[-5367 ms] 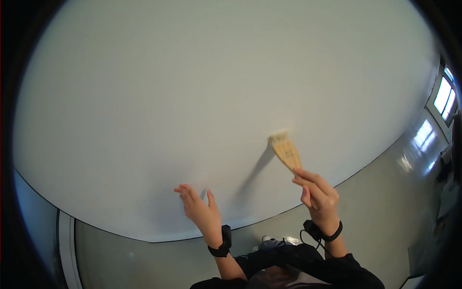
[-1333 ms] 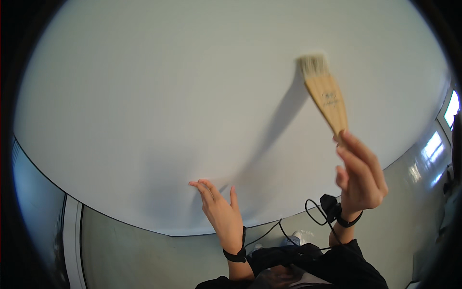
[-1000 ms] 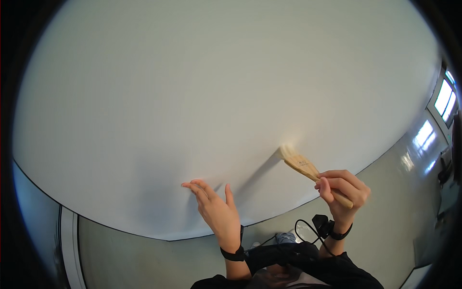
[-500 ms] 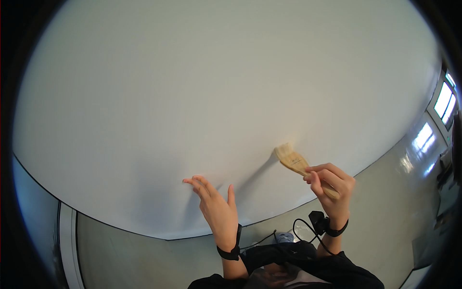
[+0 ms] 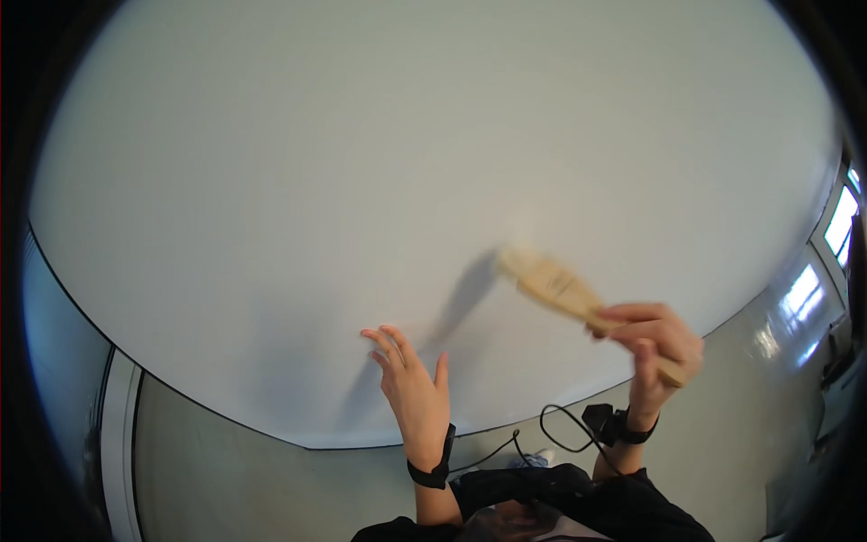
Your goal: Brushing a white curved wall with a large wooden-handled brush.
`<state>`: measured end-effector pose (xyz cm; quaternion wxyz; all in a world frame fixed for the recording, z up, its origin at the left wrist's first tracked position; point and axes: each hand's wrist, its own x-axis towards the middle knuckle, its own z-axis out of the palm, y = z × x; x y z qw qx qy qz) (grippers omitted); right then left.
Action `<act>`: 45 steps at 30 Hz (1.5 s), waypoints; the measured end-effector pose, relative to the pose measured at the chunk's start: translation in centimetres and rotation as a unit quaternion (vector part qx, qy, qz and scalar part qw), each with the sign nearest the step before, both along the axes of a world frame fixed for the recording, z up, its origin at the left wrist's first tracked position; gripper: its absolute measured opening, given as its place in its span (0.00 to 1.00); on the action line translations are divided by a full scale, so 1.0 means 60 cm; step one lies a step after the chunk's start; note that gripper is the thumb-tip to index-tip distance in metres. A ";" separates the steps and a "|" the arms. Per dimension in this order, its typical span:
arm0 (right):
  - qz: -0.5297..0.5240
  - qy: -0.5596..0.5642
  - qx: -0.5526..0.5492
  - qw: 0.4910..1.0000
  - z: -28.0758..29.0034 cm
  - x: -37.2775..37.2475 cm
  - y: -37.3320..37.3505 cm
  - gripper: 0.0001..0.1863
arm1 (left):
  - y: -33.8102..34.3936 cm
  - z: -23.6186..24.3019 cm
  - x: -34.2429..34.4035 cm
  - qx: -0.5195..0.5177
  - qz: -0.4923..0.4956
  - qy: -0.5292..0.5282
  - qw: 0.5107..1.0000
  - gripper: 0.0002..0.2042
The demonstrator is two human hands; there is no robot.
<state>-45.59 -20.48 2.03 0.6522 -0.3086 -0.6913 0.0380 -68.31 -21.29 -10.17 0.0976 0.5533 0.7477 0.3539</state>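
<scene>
A flat wooden brush [image 5: 555, 287] with pale bristles is held by its handle in my right hand [image 5: 664, 341], the fingers closed round it. It tilts up to the left, and its bristle end, blurred by motion, meets its shadow on a broad white surface [image 5: 433, 135]. To the left of the brush, my left hand [image 5: 415, 397] is open, fingers stretched and thumb apart, holding nothing. Its fingertips are at the white surface; whether they touch it I cannot tell. Both wrists wear black bands.
A black cable [image 5: 546, 425] loops between my wrists, in front of the white surface's lower edge. One shoe [image 5: 533, 459] shows on the greyish floor [image 5: 244, 470] below. A pale vertical frame [image 5: 117, 443] stands at lower left, and a bright window [image 5: 842, 217] at the right edge.
My right hand has moved to the right and slightly down. The brush leans flatter, its bristles shifted left and a little up. My left hand has moved slightly right.
</scene>
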 end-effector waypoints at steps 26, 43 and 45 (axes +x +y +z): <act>-0.058 -0.087 -0.050 0.993 0.010 -0.049 0.039 0.24 | 0.058 0.000 0.012 0.003 0.059 0.059 0.997 0.41; 0.106 -0.175 -0.171 0.964 -0.082 0.039 -0.021 0.11 | 0.020 -0.011 0.036 0.138 0.059 0.030 0.988 0.42; 0.120 -0.176 -0.202 0.956 -0.099 0.040 -0.015 0.10 | 0.021 -0.011 0.041 0.153 0.075 0.021 0.985 0.42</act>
